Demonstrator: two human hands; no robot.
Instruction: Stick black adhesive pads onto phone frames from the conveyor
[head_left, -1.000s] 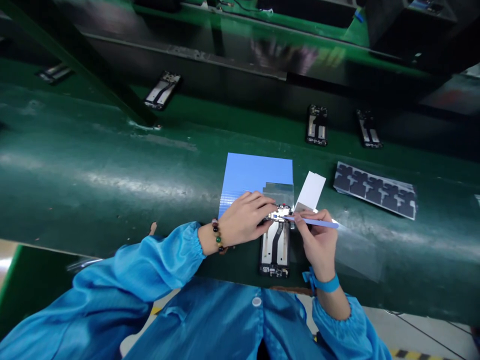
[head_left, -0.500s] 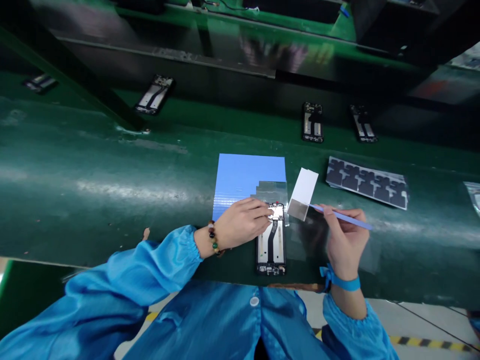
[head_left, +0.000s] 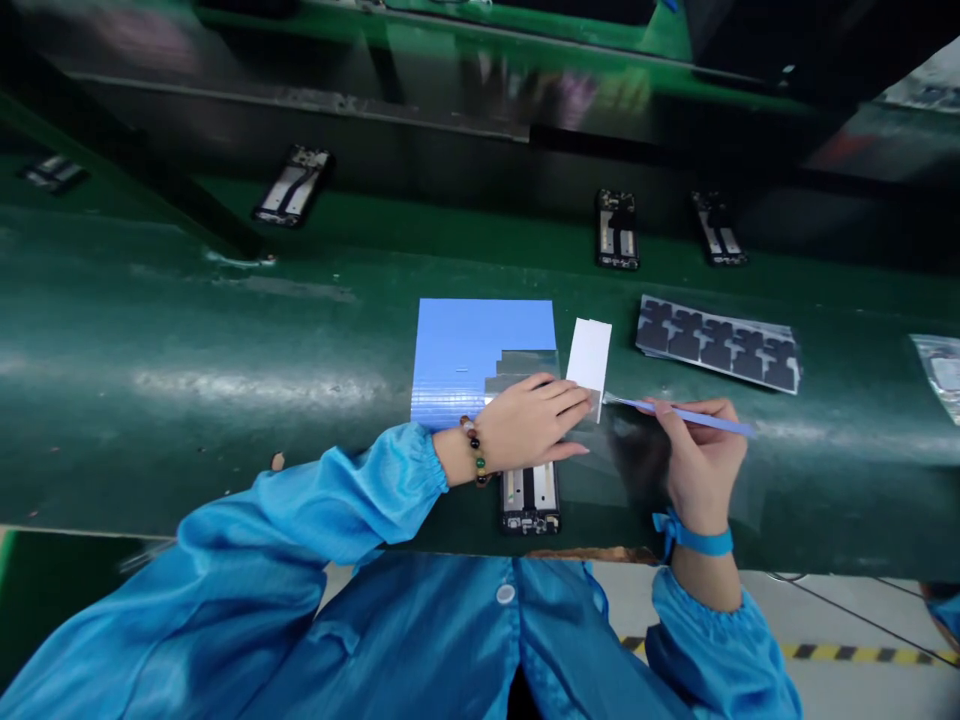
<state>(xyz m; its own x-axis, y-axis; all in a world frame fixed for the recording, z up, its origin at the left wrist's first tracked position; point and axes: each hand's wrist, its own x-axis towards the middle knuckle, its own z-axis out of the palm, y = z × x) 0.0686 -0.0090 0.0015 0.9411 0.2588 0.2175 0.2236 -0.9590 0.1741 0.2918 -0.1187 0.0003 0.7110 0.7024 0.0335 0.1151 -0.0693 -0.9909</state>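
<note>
My left hand (head_left: 534, 422) lies flat with its fingers stretched out, the fingertips on the lower part of a small white sheet (head_left: 589, 352). Beneath that hand is an opened phone (head_left: 529, 505), its upper half hidden; the lower end shows silver plates and a black ribbon. My right hand (head_left: 705, 455) is closed around blue tweezers (head_left: 694, 415), whose tips meet the right edge of the white sheet. A blue board (head_left: 480, 330) lies left of the sheet, with clear film pieces (head_left: 525, 364) on its lower right corner.
Stacked sheets of black die-cut stickers (head_left: 716, 343) lie to the right. Several opened phones stand along the back, among them one phone (head_left: 617, 230) and another phone (head_left: 294, 186). A dark green post (head_left: 150, 170) slants down at left. A clear plastic bag (head_left: 943, 372) is at far right.
My left hand has moved right, from the phone's upper part onto the white sheet. The tweezers stay in my right hand at the sheet's edge. The camera view has shifted slightly.
</note>
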